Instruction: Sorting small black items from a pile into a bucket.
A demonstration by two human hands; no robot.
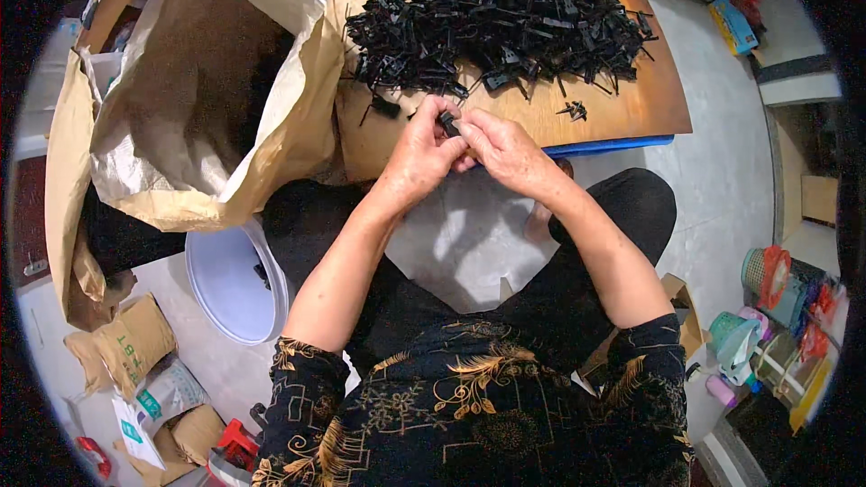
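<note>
A small black plastic part (448, 124) is pinched between my two hands at the near edge of the wooden board. My left hand (422, 146) is closed round its left side. The fingers of my right hand (502, 146) press together on its other side; the part's full shape is hidden by the fingers. Just beyond lies a wide heap of black plastic parts (505, 22), many with thin stick-like ends, on the wooden board (631, 113). A few small dark pointed pieces (574, 111) lie apart, right of my hands.
Left of the board stands a large open brown paper sack (311, 140). Below it is a white bucket (216, 307) with a few black pieces inside. Packages (135, 343) lie on the floor at lower left. Baskets and coloured items (767, 334) stand at the right.
</note>
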